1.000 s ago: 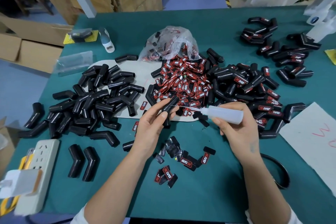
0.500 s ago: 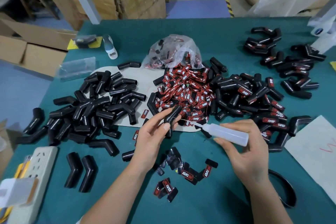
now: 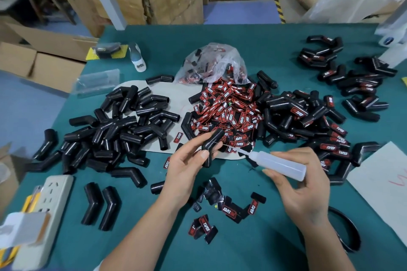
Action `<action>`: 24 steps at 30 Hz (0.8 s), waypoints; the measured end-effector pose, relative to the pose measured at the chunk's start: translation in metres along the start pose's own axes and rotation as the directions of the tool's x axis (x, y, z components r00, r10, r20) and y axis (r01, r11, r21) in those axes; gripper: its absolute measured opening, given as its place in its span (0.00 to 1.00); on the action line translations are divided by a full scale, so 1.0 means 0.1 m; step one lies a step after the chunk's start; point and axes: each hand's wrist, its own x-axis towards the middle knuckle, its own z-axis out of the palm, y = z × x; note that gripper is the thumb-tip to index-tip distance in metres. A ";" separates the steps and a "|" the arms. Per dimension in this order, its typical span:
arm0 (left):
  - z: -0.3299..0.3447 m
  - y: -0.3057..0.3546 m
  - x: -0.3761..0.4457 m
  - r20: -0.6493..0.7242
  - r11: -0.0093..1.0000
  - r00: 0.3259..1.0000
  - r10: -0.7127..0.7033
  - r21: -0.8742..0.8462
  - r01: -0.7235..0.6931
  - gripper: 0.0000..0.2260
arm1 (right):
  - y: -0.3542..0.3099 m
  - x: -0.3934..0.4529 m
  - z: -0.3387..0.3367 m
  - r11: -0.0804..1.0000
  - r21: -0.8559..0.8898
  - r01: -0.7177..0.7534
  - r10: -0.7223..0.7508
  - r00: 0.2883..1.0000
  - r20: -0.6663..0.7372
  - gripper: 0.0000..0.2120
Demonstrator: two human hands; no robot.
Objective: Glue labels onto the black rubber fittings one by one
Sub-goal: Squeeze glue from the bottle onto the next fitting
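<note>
Left hand (image 3: 187,169) grasping a black elbow fitting (image 3: 211,145) above the green worktop (image 3: 253,248), near the label heap (image 3: 229,110); right hand (image 3: 301,185) grasping a glue bottle (image 3: 277,164), nozzle at the fitting

Bare green table (image 3: 253,246) lies nearest; fitting piles (image 3: 116,130) and label heap (image 3: 229,112) crowd the middle.

Bright, even overhead light; soft shadows; wide-angle bending at the edges; corners slightly blurred; centre sharp.
</note>
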 end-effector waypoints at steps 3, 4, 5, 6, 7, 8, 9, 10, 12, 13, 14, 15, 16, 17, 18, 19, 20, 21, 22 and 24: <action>0.01 0.01 -0.01 -0.015 1.000 1.000 0.004 -0.002 -0.004 0.18 | -0.02 -0.01 0.00 1.000 -0.004 0.000 0.000 1.000 -0.001 0.12; 0.01 0.02 -0.02 -0.020 1.000 1.000 0.006 -0.004 -0.006 0.18 | -0.03 -0.01 0.00 1.000 0.000 0.004 -0.004 1.000 0.000 0.11; 0.02 0.04 -0.01 -0.026 1.000 1.000 0.005 -0.008 -0.005 0.19 | -0.04 -0.01 0.01 1.000 0.004 0.009 -0.009 1.000 -0.002 0.11; 0.02 0.04 -0.01 -0.031 1.000 1.000 0.004 -0.009 -0.004 0.19 | -0.04 -0.01 0.01 1.000 0.008 0.016 -0.016 1.000 -0.006 0.12; 0.02 0.05 -0.01 -0.034 1.000 0.999 0.005 -0.008 -0.005 0.19 | -0.05 -0.01 0.02 1.000 0.010 0.023 -0.023 1.000 -0.009 0.12; 0.02 0.05 -0.01 -0.035 1.000 0.999 0.008 -0.006 -0.008 0.19 | -0.05 -0.01 0.02 0.999 0.009 0.031 -0.031 0.999 -0.012 0.11; 0.02 0.05 -0.01 -0.034 1.000 0.999 0.011 -0.006 -0.011 0.19 | -0.05 -0.01 0.03 0.999 0.006 0.040 -0.039 0.999 -0.014 0.11; 0.03 0.05 -0.02 -0.031 1.000 0.999 0.014 -0.007 -0.015 0.19 | -0.04 -0.02 0.03 0.999 0.002 0.046 -0.046 0.999 -0.012 0.11; 0.04 0.06 -0.02 -0.030 1.000 0.999 0.018 -0.005 -0.018 0.19 | -0.04 -0.02 0.04 0.999 -0.009 0.045 -0.045 0.999 -0.002 0.12; 0.05 0.07 -0.03 -0.031 1.000 0.999 0.017 -0.003 -0.017 0.19 | -0.04 -0.02 0.04 0.999 -0.015 0.039 -0.039 0.999 0.006 0.13; 0.06 0.08 -0.03 -0.032 1.000 0.999 0.018 -0.003 -0.018 0.19 | -0.04 -0.02 0.04 0.999 -0.022 0.034 -0.034 0.999 0.012 0.13; 0.07 0.09 -0.03 -0.034 1.000 0.999 0.020 -0.001 -0.020 0.19 | -0.04 -0.02 0.03 0.999 -0.030 0.031 -0.030 0.999 0.016 0.13; 0.07 0.09 -0.03 -0.037 1.000 0.999 0.022 0.002 -0.022 0.20 | -0.04 -0.02 0.03 0.999 -0.034 0.028 -0.028 0.999 0.016 0.13; 0.08 0.10 -0.03 -0.040 1.000 0.999 0.023 0.005 -0.023 0.20 | -0.04 -0.02 0.02 0.999 -0.036 0.026 -0.026 1.000 0.012 0.13; 0.08 0.10 -0.03 -0.044 1.000 0.999 0.021 0.006 -0.021 0.20 | -0.03 -0.02 0.02 0.999 -0.037 0.025 -0.024 1.000 0.005 0.13; 0.08 0.10 -0.03 -0.051 1.000 0.999 0.019 0.006 -0.018 0.20 | -0.04 -0.02 0.02 0.999 -0.036 0.024 -0.024 1.000 -0.001 0.13; 0.08 0.09 -0.03 -0.056 1.000 0.998 0.017 0.008 -0.016 0.21 | -0.03 -0.02 0.01 0.999 -0.034 0.025 -0.025 1.000 -0.004 0.13; 0.08 0.09 -0.03 -0.060 1.000 0.998 0.015 0.011 -0.014 0.21 | -0.03 -0.02 0.01 0.999 -0.032 0.027 -0.027 1.000 -0.005 0.13; 0.08 0.08 -0.02 -0.063 1.000 0.998 0.013 0.016 -0.012 0.21 | -0.03 -0.02 0.01 0.999 -0.033 0.028 -0.028 1.000 -0.004 0.13; 0.06 0.07 -0.02 -0.063 1.000 0.998 0.013 0.029 -0.012 0.21 | -0.04 -0.03 0.02 0.999 -0.037 0.032 -0.032 0.999 0.002 0.13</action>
